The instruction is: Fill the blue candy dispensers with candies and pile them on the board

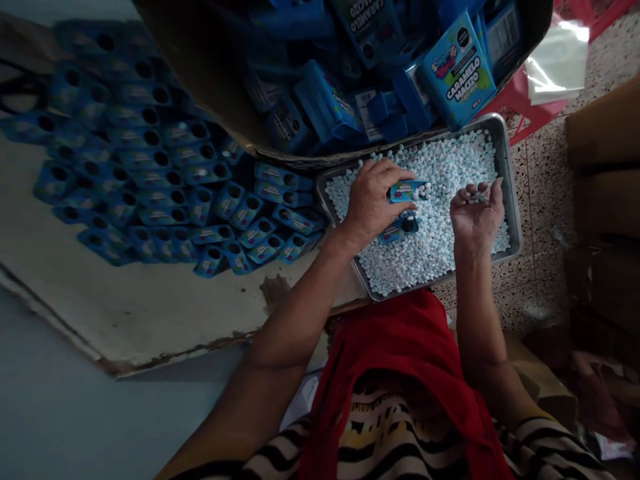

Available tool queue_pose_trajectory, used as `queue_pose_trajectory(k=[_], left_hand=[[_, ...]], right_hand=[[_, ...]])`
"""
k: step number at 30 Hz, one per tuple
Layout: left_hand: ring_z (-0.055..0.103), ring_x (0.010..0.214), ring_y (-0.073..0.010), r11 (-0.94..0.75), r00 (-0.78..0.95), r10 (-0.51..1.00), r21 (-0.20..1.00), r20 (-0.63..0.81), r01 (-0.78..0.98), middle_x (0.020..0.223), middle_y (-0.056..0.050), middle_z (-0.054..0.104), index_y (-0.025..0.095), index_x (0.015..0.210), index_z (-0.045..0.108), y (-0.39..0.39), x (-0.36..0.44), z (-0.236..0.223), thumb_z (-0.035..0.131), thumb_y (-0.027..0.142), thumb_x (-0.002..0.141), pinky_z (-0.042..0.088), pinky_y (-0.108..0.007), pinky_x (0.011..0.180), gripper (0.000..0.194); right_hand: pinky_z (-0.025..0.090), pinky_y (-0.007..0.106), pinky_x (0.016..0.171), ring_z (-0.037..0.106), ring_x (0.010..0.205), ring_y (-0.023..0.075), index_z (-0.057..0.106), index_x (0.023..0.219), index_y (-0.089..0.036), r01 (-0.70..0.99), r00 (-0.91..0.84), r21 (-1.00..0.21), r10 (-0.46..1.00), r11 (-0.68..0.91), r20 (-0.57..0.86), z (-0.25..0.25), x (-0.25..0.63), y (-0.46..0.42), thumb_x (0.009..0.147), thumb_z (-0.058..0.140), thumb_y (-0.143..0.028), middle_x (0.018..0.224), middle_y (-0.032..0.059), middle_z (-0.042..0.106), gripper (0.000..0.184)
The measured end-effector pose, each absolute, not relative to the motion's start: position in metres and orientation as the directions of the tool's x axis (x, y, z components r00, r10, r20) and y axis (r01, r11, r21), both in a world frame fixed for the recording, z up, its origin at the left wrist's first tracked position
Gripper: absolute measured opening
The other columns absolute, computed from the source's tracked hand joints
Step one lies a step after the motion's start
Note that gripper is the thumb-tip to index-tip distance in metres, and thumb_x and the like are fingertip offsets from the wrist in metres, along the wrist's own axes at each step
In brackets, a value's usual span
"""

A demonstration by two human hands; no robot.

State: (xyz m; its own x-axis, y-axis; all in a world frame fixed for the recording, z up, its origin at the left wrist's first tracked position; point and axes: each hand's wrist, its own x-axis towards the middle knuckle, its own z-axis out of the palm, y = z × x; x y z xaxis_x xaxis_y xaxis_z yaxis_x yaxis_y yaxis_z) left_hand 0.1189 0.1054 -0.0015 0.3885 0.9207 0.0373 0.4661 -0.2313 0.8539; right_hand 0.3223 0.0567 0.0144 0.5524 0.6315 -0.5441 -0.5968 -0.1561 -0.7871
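Observation:
A metal tray (517, 220) holds a deep layer of small pale blue and white candies (440, 233). Over it, my left hand (373, 200) grips a small blue candy box (404, 192) between thumb and fingers, with candies showing at its right end. Just below that lies a second blue box (397, 229) with a dark round hole, resting on the candies. On the tray's right side, my right hand (477, 212) is turned palm up with fingers curled round a small heap of candies (476, 197).
Rows of blue boxes with round holes (160, 180) cover the worn table (165, 293) at left. Beyond the tray stands a large cardboard carton (210, 100) full of blue boxes. Clear plastic bags (557, 63) lie on a red stool (525, 107); brown cartons (605, 127) stand at right.

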Motion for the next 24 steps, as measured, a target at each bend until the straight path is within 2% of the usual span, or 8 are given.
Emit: queue_pose_trajectory(k=[2, 5, 9, 15, 17, 19, 21, 24], left_hand=[[0.072, 0.109, -0.0258, -0.194, 0.384, 0.923, 0.887, 0.020, 0.420, 0.112, -0.003, 0.077, 0.027, 0.114, 0.077, 0.106, 0.119, -0.007, 0.098, 0.038, 0.076, 0.059, -0.044, 0.102, 0.045], [0.073, 0.106, -0.0233, -0.127, 0.378, 0.926, 0.926, -0.018, 0.357, 0.111, -0.004, 0.078, 0.024, 0.111, 0.078, 0.104, 0.123, -0.016, 0.097, 0.034, 0.076, 0.060, -0.038, 0.098, 0.041], [0.074, 0.107, -0.0228, -0.086, 0.373, 0.927, 0.935, -0.052, 0.344, 0.112, -0.004, 0.079, 0.023, 0.110, 0.077, 0.100, 0.132, -0.021, 0.096, 0.030, 0.075, 0.060, -0.037, 0.097, 0.040], [0.074, 0.110, -0.0230, -0.096, 0.359, 0.933, 0.941, -0.029, 0.324, 0.116, -0.005, 0.079, 0.023, 0.112, 0.075, 0.104, 0.132, -0.014, 0.093, 0.030, 0.079, 0.060, -0.037, 0.100, 0.038], [0.074, 0.111, -0.0229, -0.072, 0.357, 0.933, 0.958, -0.033, 0.278, 0.118, -0.005, 0.079, 0.024, 0.113, 0.074, 0.106, 0.129, -0.015, 0.090, 0.033, 0.082, 0.060, -0.038, 0.100, 0.036], [0.075, 0.109, -0.0222, -0.036, 0.342, 0.939, 0.985, -0.024, 0.170, 0.118, -0.005, 0.079, 0.025, 0.114, 0.072, 0.107, 0.126, -0.020, 0.088, 0.039, 0.085, 0.061, -0.038, 0.099, 0.036], [0.075, 0.109, -0.0221, -0.006, 0.311, 0.950, 0.998, -0.012, 0.058, 0.120, -0.005, 0.079, 0.025, 0.115, 0.071, 0.108, 0.124, -0.025, 0.087, 0.043, 0.085, 0.061, -0.040, 0.101, 0.039], [0.074, 0.121, -0.0238, 0.012, 0.316, 0.949, 1.000, -0.016, 0.016, 0.128, -0.006, 0.078, 0.027, 0.116, 0.069, 0.107, 0.123, -0.027, 0.086, 0.044, 0.086, 0.058, -0.043, 0.109, 0.039]], right_hand=[[0.044, 0.024, 0.057, 0.051, 0.064, 0.0103, 0.055, 0.076, -0.026, -0.524, 0.579, -0.814, 0.596, -0.251, -0.557, 0.005, 0.327, 0.042, 0.075, 0.085, -0.051, 0.071, -0.0050, 0.055, 0.039], [0.043, 0.023, 0.061, 0.052, 0.068, 0.0087, 0.062, 0.083, -0.026, -0.391, 0.558, -0.843, 0.633, -0.370, -0.537, -0.005, 0.328, 0.023, 0.065, 0.090, -0.036, 0.079, -0.0056, 0.060, 0.034], [0.040, 0.025, 0.060, 0.053, 0.067, 0.0097, 0.063, 0.083, -0.025, -0.320, 0.512, -0.849, 0.677, -0.421, -0.529, -0.013, 0.335, 0.013, 0.071, 0.083, -0.040, 0.077, -0.0049, 0.059, 0.028], [0.040, 0.031, 0.068, 0.051, 0.069, 0.0128, 0.073, 0.084, -0.023, 0.227, 0.416, -0.853, 0.839, -0.469, -0.351, -0.024, 0.345, 0.013, 0.080, 0.074, -0.033, 0.078, -0.0018, 0.066, 0.010], [0.043, 0.032, 0.071, 0.054, 0.074, 0.0141, 0.075, 0.084, -0.024, 0.304, 0.369, -0.842, 0.870, -0.446, -0.328, -0.026, 0.343, 0.010, 0.080, 0.072, -0.029, 0.084, -0.0003, 0.071, 0.007], [0.043, 0.031, 0.069, 0.056, 0.073, 0.0144, 0.077, 0.086, -0.024, 0.240, 0.333, -0.849, 0.861, -0.471, -0.384, -0.026, 0.341, 0.007, 0.080, 0.073, -0.030, 0.080, -0.0009, 0.069, 0.009], [0.041, 0.030, 0.064, 0.055, 0.068, 0.0135, 0.076, 0.088, -0.025, 0.072, 0.321, -0.851, 0.820, -0.521, -0.475, -0.022, 0.338, 0.005, 0.079, 0.075, -0.033, 0.073, -0.0026, 0.066, 0.012], [0.042, 0.029, 0.061, 0.057, 0.066, 0.0124, 0.075, 0.089, -0.025, -0.102, 0.332, -0.848, 0.786, -0.520, -0.522, -0.009, 0.336, 0.007, 0.078, 0.078, -0.033, 0.073, -0.0034, 0.065, 0.015]])
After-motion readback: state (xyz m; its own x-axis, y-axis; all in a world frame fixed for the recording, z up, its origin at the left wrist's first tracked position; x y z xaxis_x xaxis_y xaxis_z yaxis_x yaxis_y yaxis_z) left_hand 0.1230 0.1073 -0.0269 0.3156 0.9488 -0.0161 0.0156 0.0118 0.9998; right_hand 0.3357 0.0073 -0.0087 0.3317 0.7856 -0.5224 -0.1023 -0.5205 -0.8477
